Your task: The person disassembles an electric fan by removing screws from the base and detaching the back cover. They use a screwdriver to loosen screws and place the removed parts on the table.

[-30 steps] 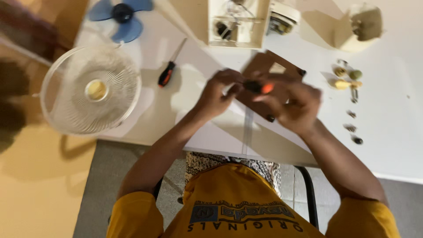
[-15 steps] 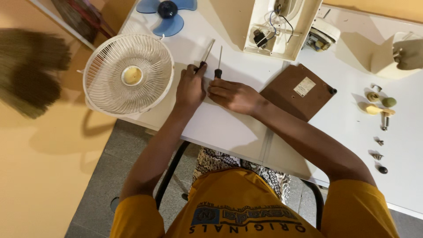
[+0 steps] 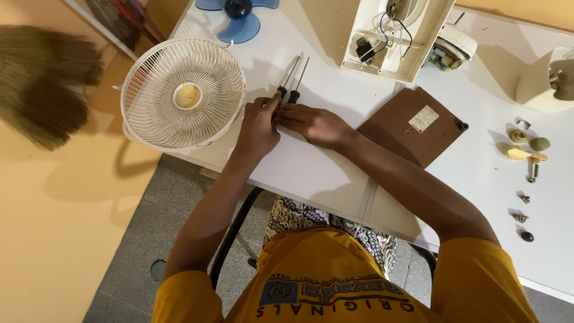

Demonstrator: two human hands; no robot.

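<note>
Head view: two screwdrivers (image 3: 289,82), two hands (image 3: 258,127).

White table top (image 3: 311,173): smooth, matt laminate look. Round cream fan grille (image 3: 183,93): thin ribbed wire or plastic, slight sheen; which one cannot be told. Two screwdrivers (image 3: 291,81): bright metal shafts, dark plastic handles. Blue fan blade (image 3: 239,24): glossy plastic. Brown square panel (image 3: 412,128): matt, board-like, with a paper label. Cream open housing (image 3: 394,36): smooth plastic. Yellow shirt (image 3: 335,281): soft cloth.

Bare table (image 3: 311,173) lies open between fan grille (image 3: 182,94) and brown panel (image 3: 412,127).
</note>
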